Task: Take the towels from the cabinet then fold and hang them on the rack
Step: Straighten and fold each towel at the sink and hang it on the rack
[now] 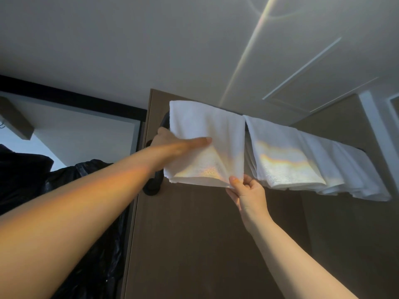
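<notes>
A folded white towel (205, 134) hangs over the left end of a black rack (155, 180) mounted high on a brown panel. My left hand (172, 143) lies on the towel's left edge, thumb flat across its front and fingers tucked behind it. Below, my right hand (248, 188) pinches the towel's lower right corner between thumb and fingers. Several more folded white towels (287, 156) hang side by side on the rack to the right, hiding most of the bar.
The brown panel (205, 244) fills the space under the rack. Black plastic bags (71, 201) pile up at the left, under a dark-framed opening. A white ceiling (151, 39) is close above, and a white frame (375, 130) stands at the right.
</notes>
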### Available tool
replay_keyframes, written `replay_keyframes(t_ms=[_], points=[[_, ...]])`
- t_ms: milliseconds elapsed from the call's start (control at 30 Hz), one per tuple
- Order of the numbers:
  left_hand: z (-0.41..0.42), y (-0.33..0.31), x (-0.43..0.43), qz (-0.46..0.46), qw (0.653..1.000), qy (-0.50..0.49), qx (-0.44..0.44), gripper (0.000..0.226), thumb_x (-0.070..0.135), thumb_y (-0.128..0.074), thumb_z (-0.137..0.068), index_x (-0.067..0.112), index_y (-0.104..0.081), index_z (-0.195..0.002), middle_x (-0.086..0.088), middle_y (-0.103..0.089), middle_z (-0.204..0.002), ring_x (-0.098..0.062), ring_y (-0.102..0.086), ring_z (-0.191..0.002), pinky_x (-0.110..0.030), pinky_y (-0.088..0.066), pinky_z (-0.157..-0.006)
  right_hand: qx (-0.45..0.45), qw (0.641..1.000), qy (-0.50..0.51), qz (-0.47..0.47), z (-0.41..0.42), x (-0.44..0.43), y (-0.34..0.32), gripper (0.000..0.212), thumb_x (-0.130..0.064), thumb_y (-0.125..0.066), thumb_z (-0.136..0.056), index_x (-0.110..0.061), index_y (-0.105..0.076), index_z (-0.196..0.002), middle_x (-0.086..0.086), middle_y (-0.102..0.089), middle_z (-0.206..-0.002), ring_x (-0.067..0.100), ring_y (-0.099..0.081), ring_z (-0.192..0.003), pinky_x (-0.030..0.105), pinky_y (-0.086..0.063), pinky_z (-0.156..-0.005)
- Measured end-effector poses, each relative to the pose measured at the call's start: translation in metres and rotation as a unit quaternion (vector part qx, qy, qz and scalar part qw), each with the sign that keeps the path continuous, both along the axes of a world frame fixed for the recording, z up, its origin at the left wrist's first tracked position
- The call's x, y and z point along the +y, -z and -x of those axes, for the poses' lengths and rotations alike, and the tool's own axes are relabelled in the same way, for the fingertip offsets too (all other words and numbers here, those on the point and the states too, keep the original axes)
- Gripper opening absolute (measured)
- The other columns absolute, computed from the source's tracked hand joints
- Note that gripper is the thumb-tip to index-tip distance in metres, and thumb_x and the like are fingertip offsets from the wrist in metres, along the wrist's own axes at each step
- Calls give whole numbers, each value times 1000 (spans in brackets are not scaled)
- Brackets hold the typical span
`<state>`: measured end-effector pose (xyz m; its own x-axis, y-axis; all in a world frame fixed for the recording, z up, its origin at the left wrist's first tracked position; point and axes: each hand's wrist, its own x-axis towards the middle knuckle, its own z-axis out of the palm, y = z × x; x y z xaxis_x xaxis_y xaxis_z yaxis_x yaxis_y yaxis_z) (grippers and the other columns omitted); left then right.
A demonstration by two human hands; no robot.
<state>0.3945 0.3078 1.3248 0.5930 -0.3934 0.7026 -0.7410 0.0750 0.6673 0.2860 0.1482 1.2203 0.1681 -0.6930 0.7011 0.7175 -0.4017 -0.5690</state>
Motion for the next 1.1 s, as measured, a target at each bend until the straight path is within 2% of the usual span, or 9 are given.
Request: replay_keyframes(t_ms=[100,233,400,533,633,733,833,933,1100], points=[[-8,9,-11,20,996,-63,-62,103,52,-86,-57,9,-35,-135,0,-51,-108,-19,-51,-94,-32,-47,-72,3,999,35,-16,-3,3,2,34,-11,-65,-91,2,-54,-121,14,-67,-114,20,-66,-103,32,-52,-96],[-30,14,-8,18,990,-7,-140,70,40,-84,-68,16,-52,-125,4,-59,-99,-12,-55,-88,-23,-48,-67,-27,998,12,-55,1,9,4,29,-9,-65,-92,-4,-51,-116,13,-65,-113,21,-66,-104,31,-50,-98],[-44,24,-6,31,982,18,-184,86,50,-85,-60,21,-45,-130,10,-55,-108,-7,-51,-93,-20,-38,-66,-3,982,138,-132,-4,30,13,23,-18,-64,-93,-11,-55,-112,1,-60,-104,19,-60,-99,28,-49,-85],[-47,22,-7,20,981,36,-187,92,50,-86,-60,22,-42,-135,9,-54,-115,-12,-52,-104,-27,-42,-78,-17,947,315,67,4,61,15,16,-13,-63,-89,-21,-52,-80,-5,-56,-79,9,-52,-71,8,-38,-58],[-46,23,-6,20,981,43,-186,89,46,-86,-62,23,-40,-135,11,-51,-111,-10,-50,-101,-20,-39,-69,6,889,403,216,12,69,-21,15,-9,-61,-84,-22,-55,-84,-2,-59,-85,9,-53,-73,13,-40,-66],[-44,25,-7,28,979,62,-192,87,40,-86,-66,23,-39,-137,9,-53,-116,-11,-51,-104,-23,-44,-75,67,814,492,300,14,64,-72,20,-14,-58,-89,-12,-63,-108,8,-59,-112,24,-55,-103,33,-41,-93],[-42,28,-7,35,979,79,-183,90,38,-86,-67,23,-36,-140,7,-53,-121,-13,-52,-108,-29,-45,-83,160,746,528,374,2,58,-115,40,-31,-49,-98,-12,-51,-134,11,-50,-137,31,-43,-128,40,-30,-108],[-44,29,-7,36,981,88,-168,89,39,-85,-68,23,-35,-139,8,-53,-118,-10,-52,-103,-22,-44,-73,222,743,522,355,-19,51,-136,57,-50,-32,-100,-22,-29,-150,5,-32,-154,26,-23,-143,47,-11,-118],[-46,31,-8,38,979,111,-166,87,42,-85,-67,24,-36,-137,9,-53,-117,-7,-52,-100,-19,-43,-69,188,722,572,342,-27,36,-140,54,-59,-29,-97,-24,-41,-136,7,-45,-139,26,-32,-135,50,-17,-115]])
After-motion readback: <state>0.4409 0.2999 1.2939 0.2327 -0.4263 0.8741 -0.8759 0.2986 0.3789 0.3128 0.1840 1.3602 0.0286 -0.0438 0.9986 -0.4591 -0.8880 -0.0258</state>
